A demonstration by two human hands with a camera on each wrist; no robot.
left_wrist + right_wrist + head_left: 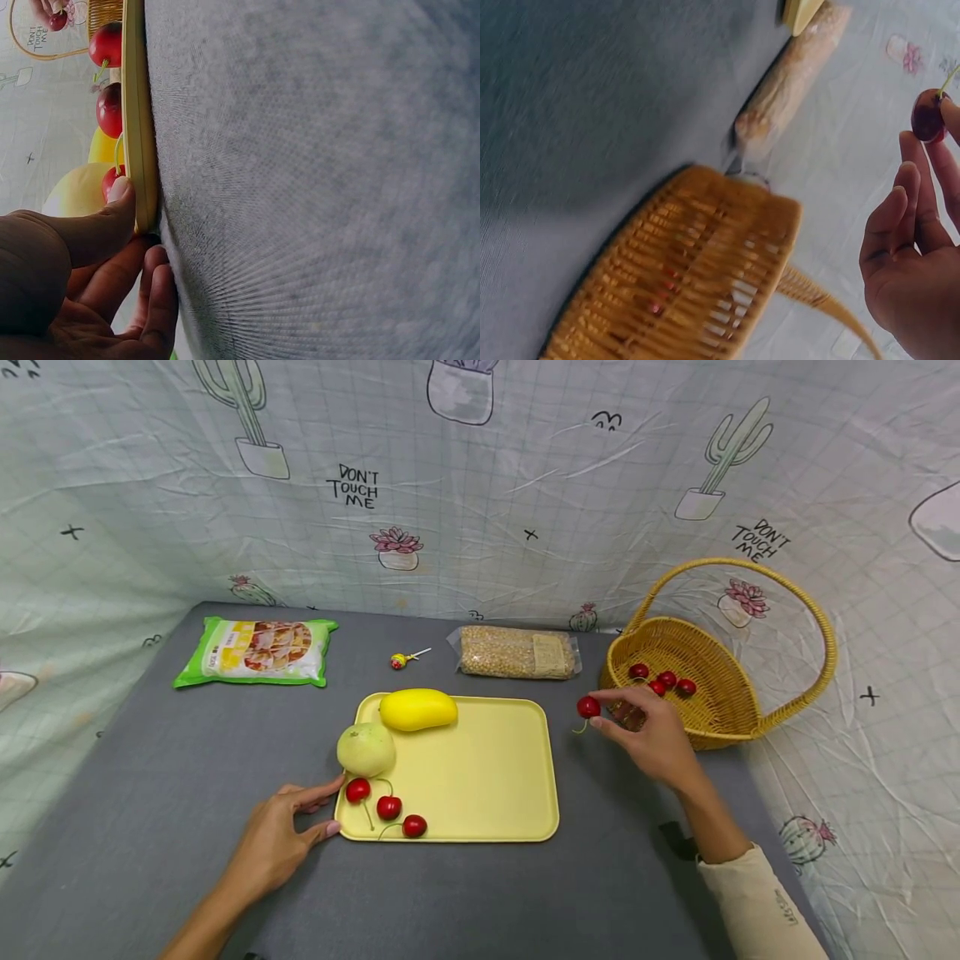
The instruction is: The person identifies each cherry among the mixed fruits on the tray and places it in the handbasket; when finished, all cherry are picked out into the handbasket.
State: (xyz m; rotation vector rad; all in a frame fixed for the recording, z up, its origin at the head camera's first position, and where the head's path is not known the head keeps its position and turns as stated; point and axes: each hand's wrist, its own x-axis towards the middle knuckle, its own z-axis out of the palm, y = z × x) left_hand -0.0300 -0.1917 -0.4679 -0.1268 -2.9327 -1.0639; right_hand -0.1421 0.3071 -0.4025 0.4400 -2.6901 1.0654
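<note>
In the head view my right hand pinches a red cherry between thumb and fingertips, its stem hanging down. It is above the table, between the yellow tray and the wicker basket, where several cherries lie. The right wrist view also shows the held cherry. My left hand grips the tray's near left corner, thumb on the rim in the left wrist view. On the tray are three cherries, a round pale green fruit and a yellow mango.
Behind the tray lie a green-edged food packet, a lollipop and a clear bag of yellowish kernels. The basket's tall handle arches up at the right. A patterned cloth hangs behind the grey table.
</note>
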